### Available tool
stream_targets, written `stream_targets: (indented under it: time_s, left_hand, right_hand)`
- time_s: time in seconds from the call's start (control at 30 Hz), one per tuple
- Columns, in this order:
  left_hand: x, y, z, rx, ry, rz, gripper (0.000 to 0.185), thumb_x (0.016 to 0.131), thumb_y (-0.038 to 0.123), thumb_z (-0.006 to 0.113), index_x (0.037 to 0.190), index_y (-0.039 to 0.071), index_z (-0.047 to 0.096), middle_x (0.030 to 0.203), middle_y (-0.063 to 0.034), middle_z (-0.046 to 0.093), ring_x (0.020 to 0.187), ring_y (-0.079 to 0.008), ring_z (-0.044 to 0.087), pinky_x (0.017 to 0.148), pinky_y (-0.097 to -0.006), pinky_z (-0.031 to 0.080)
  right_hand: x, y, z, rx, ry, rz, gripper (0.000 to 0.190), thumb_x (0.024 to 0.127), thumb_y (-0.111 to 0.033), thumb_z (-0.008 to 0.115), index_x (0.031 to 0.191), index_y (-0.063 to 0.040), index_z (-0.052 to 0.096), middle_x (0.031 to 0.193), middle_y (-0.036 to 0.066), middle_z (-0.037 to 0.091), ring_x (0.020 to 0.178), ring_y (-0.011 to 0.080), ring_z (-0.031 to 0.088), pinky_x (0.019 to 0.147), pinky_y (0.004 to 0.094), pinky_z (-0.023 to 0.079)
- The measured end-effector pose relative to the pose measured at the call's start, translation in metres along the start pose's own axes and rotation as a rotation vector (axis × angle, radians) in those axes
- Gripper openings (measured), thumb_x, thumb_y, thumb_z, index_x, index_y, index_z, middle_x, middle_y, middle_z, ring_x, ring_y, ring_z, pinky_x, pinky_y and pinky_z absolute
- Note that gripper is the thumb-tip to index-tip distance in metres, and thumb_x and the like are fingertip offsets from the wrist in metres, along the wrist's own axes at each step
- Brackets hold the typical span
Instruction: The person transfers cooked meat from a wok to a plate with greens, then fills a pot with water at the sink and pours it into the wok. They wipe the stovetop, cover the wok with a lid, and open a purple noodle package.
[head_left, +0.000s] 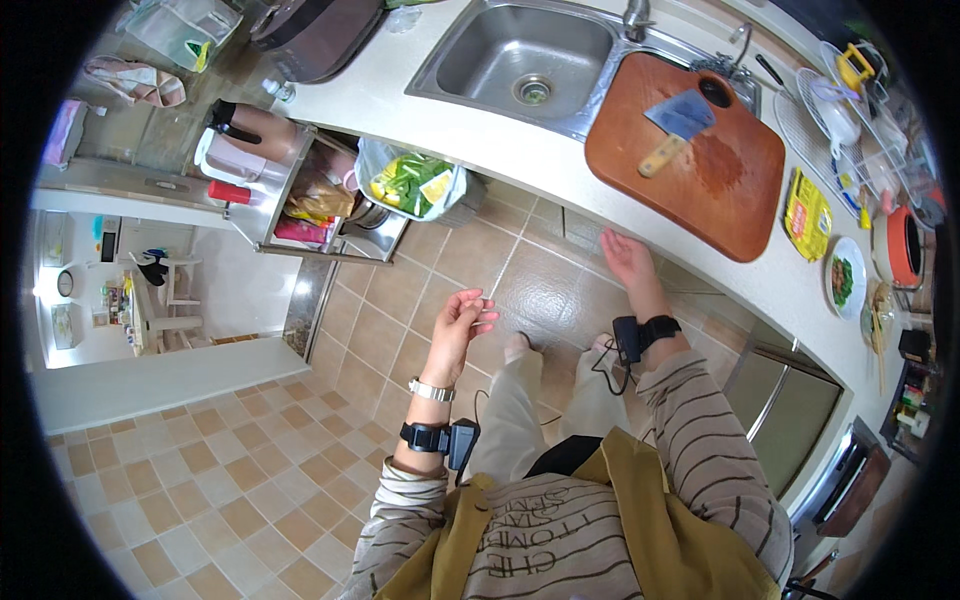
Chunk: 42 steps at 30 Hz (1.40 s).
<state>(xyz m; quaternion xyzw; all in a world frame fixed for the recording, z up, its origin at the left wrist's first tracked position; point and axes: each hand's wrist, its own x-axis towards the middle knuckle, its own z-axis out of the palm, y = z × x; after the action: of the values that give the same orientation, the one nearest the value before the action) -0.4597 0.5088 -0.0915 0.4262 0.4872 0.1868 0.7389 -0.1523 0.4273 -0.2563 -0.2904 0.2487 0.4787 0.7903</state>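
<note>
My left hand (461, 322) hangs over the tiled floor, fingers apart and slightly curled, holding nothing that I can see. By the counter's front edge, my right hand (627, 257) is loosely spread with its palm up and nothing in it. Beyond it on the counter lies a brown cutting board (637, 176), partly over the sink's rim. A cleaver (682, 115) with a wooden handle rests on the board near its hole. The steel sink (487, 60) is left of the board. Below the counter edge, a lined bin (457, 214) holds green leaves and yellow scraps (410, 184).
A pulled-out drawer (262, 217) with packets juts out beside the bin. On the counter's right stand a yellow package (808, 214), a plate of chopped food (860, 289), a dish rack (862, 135) and a red-orange pot (892, 244). A dark appliance (319, 37) stands at the left.
</note>
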Motion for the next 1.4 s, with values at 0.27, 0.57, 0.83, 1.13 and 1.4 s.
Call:
stream_targets:
  time_s: [0.27, 0.57, 0.83, 1.13, 1.4]
  left_hand:
    - [0.098, 0.030, -0.064, 0.098, -0.057, 0.021, 0.022, 0.093, 0.008, 0.048, 0.114, 0.003, 0.050, 0.098, -0.0084, 0.062, 0.082, -0.0149, 0.063, 0.071, -0.0253, 0.050]
    - [0.172, 0.044, -0.070, 0.469, -0.409, 0.096, 0.018, 0.094, 0.007, 0.046, 0.111, 0.004, 0.051, 0.096, -0.0058, 0.062, 0.080, -0.0126, 0.061, 0.070, -0.0254, 0.049]
    - [0.176, -0.044, 0.013, 0.738, -0.626, -0.096, 0.017, 0.092, 0.007, 0.048, 0.109, 0.006, 0.051, 0.099, -0.0072, 0.061, 0.082, -0.0154, 0.062, 0.068, -0.0267, 0.050]
    - [0.270, -0.141, 0.108, 0.647, -0.503, -0.382, 0.017, 0.091, 0.018, 0.055, 0.103, 0.005, 0.055, 0.095, -0.0063, 0.062, 0.083, -0.0197, 0.065, 0.067, -0.0288, 0.054]
    - [0.482, -0.231, 0.156, 0.144, -0.386, -0.637, 0.020, 0.091, 0.019, 0.053, 0.092, 0.000, 0.059, 0.079, -0.0147, 0.065, 0.070, -0.0251, 0.065, 0.054, -0.0318, 0.056]
  right_hand:
    - [0.015, 0.036, 0.011, 0.084, 0.002, -0.301, 0.027, 0.074, 0.015, 0.047, 0.095, 0.000, 0.055, 0.102, 0.013, 0.058, 0.099, 0.0271, 0.056, 0.096, 0.0422, 0.046]
    - [-0.046, 0.087, -0.007, 0.008, 0.023, -0.431, 0.019, 0.075, 0.004, 0.055, 0.087, -0.011, 0.052, 0.090, 0.002, 0.056, 0.076, 0.0153, 0.055, 0.086, 0.0347, 0.049]
    - [-0.169, 0.130, -0.103, -0.458, 0.566, -0.578, 0.017, 0.084, -0.019, 0.066, 0.076, -0.010, 0.055, 0.065, -0.006, 0.048, 0.059, 0.0052, 0.045, 0.054, 0.0224, 0.037]
    - [-0.247, 0.127, -0.168, -0.839, 1.080, -0.848, 0.025, 0.089, -0.025, 0.063, 0.090, -0.002, 0.055, 0.068, 0.004, 0.050, 0.063, 0.0113, 0.045, 0.057, 0.0286, 0.039]
    - [-0.279, 0.099, -0.181, -0.865, 1.202, -0.832, 0.019, 0.086, -0.017, 0.064, 0.086, -0.001, 0.054, 0.071, 0.003, 0.046, 0.065, 0.0111, 0.042, 0.059, 0.0247, 0.034]
